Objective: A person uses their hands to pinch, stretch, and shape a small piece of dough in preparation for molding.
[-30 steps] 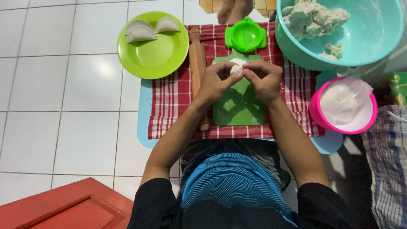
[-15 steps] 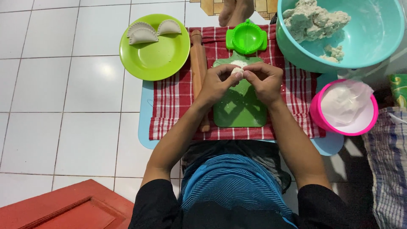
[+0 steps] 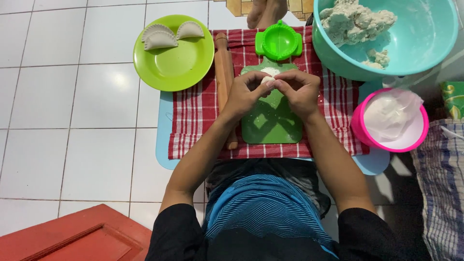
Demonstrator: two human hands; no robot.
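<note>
Both hands meet over the upper end of the green cutting board (image 3: 271,121), which lies on the red checked cloth (image 3: 198,108) near its middle. The left hand (image 3: 245,94) and the right hand (image 3: 300,93) pinch a small lump of white dough (image 3: 268,77) between their fingertips — thumbs and forefingers curl in toward each other, so each hand grasps the dough rather than lying slack. Only the top of the lump shows; the rest is hidden behind the fingers.

Just beyond the dough, at the cloth's far edge, sits a round green dumpling press (image 3: 279,42), lying open and touching the head of the board. A wooden rolling pin (image 3: 225,82) lies lengthwise on the cloth just left of the left hand. Off the cloth's far left corner stands a lime green plate (image 3: 174,67) on the white tiled floor, with two crimped half-moon dumplings (image 3: 166,35) side by side at its far rim. At the far right corner a turquoise bowl (image 3: 425,43) holds a rough mass of dough (some crumbs lie loose beneath it), and nearer, by the cloth's right edge, a pink bowl (image 3: 360,133) holds something white — flour or a bag, I cannot tell.
</note>
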